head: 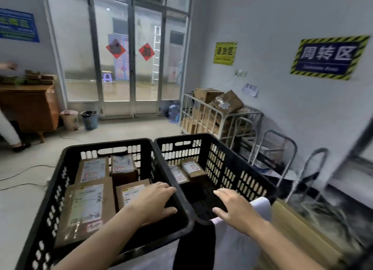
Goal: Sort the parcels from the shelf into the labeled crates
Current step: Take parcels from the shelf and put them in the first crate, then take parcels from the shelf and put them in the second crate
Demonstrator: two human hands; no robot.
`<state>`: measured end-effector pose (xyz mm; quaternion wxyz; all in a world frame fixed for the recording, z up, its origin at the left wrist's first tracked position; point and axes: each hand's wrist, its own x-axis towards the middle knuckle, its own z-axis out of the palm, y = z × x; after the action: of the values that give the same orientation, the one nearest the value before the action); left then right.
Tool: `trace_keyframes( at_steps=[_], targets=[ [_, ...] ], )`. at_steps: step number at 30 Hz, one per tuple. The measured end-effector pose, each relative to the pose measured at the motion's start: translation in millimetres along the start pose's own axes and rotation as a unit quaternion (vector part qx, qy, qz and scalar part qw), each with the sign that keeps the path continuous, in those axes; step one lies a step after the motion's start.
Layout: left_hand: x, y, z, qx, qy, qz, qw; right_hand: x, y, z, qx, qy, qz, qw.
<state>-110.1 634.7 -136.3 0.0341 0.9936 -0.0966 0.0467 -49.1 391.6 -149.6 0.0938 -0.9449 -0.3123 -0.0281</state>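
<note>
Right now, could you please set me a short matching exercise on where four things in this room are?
Things:
1. left crate
2. right crate
3. water bottle
4. left hand

Places or states:
A. on the floor by the glass door
B. holds four parcels
C. over the near part of the four-parcel crate
D. holds two parcels at its far end

Pairs: 1-B, 2-D, 3-A, 4-C

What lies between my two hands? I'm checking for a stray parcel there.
No parcel: in the head view, only the touching rims of the two black plastic crates lie between the left hand and right hand.
</note>
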Motion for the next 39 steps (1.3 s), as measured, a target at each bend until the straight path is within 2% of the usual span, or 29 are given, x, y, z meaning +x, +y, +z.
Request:
trace_keyframes(
  at_steps=[10, 18, 31, 39],
  targets=[
    [36.4, 121.5, -12.1, 0.05, 0.021, 0.146, 0.988, -116.8, 67.8, -41.6, -0.017, 0.015, 0.147, 0.989],
    [35.0, 266.0, -21.2, 0.091, 0.026, 0.247, 0.964, -264.5, 121.6, -92.1, -0.036, 0.072, 0.244, 0.966],
    [-31.2, 527.4, -28.3, 0.07, 0.033, 0.368, 0.927, -547.0, 178.2, -137.9, -0.03, 0.131, 0.387, 0.912],
    [-61.7, 666.0, -38.5, 0.013, 0.004, 0.457, 0.889, -684.0, 186.6, -166.7, -0.033, 0.17, 0.483, 0.858]
  ],
)
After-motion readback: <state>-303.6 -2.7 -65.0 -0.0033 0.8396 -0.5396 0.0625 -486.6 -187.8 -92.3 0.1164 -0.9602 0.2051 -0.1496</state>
